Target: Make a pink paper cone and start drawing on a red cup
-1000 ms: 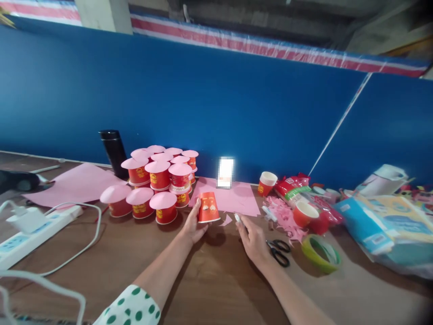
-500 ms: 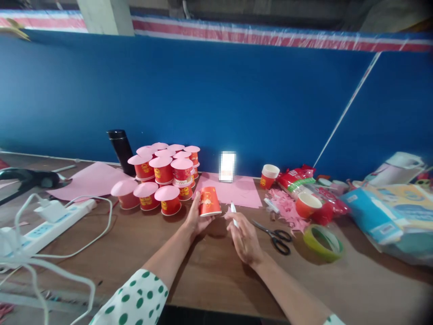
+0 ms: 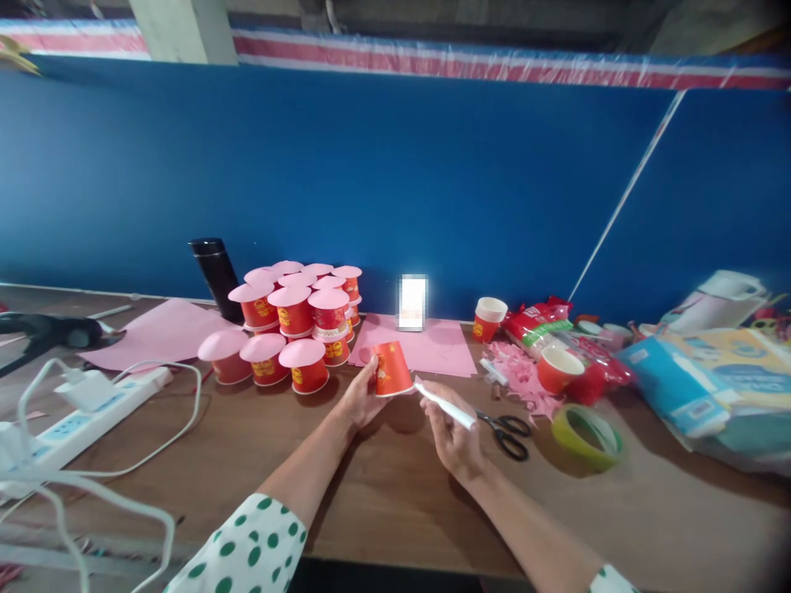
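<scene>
My left hand [image 3: 362, 397] is closed around a red paper cup [image 3: 393, 371] with yellow print, tilted and with its wide rim downward. In my right hand [image 3: 454, 432] is a slim white pen-like tube [image 3: 448, 405]. Its narrow tip points left and lies at the cup's lower right rim; whether it touches cannot be made out. Just right of that hand lies a pair of black-handled scissors [image 3: 507, 435], their blades partly hidden behind it. To the left stand several red cups topped with pink paper discs [image 3: 301, 354], stacked in two levels.
Behind the hands are pink sheets [image 3: 442, 346] and a bright blurred-out screen [image 3: 412, 303]. Rightward sit stacked cups [image 3: 489, 319], pink scraps [image 3: 525, 379], a single cup [image 3: 559, 369] and a tape roll [image 3: 587, 436]. A power strip [image 3: 92, 424] with cables and a black bottle [image 3: 216, 280] are leftward.
The white tube has swung from nearly upright to a slant, its tip now by the cup's rim. The cup has turned and tilted slightly in my left hand.
</scene>
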`<state>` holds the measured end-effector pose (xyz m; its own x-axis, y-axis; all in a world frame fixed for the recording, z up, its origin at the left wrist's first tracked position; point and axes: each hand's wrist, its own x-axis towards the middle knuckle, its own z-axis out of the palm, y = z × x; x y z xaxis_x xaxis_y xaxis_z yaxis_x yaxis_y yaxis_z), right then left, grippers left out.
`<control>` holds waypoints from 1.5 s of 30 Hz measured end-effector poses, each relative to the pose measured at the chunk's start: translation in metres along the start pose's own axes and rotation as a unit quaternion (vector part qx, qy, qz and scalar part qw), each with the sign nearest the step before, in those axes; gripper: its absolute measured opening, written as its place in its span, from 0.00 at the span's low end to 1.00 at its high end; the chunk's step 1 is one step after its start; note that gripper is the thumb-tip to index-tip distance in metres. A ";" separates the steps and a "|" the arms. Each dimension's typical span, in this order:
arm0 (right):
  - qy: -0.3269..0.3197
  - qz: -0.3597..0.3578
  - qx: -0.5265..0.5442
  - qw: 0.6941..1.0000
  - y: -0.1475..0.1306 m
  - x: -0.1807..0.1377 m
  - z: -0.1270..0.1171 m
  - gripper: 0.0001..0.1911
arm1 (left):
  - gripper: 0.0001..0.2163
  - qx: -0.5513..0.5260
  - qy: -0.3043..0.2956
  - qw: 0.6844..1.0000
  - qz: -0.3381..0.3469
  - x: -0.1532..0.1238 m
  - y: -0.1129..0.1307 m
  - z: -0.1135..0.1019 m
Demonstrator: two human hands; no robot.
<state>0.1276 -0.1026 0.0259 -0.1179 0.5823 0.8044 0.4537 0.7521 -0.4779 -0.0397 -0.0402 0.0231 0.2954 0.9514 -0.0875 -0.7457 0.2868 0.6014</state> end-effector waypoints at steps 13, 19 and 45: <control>0.011 0.047 -0.011 0.999 -0.005 -0.001 0.001 0.05 | 0.22 0.025 -0.012 0.999 -0.029 -0.001 0.000 0.000; 0.000 0.049 -0.003 0.999 -0.008 0.000 0.000 0.07 | 0.22 0.047 -0.011 0.999 -0.017 0.000 -0.004 0.000; -0.038 0.009 0.026 0.999 -0.006 0.001 0.002 0.11 | 0.23 0.068 0.008 0.998 -0.008 0.006 -0.010 0.000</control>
<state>0.1230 -0.1061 0.0285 -0.1768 0.6165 0.7673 0.4105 0.7547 -0.5118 -0.0307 -0.0371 0.0163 0.2963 0.9486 -0.1114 -0.6518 0.2860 0.7024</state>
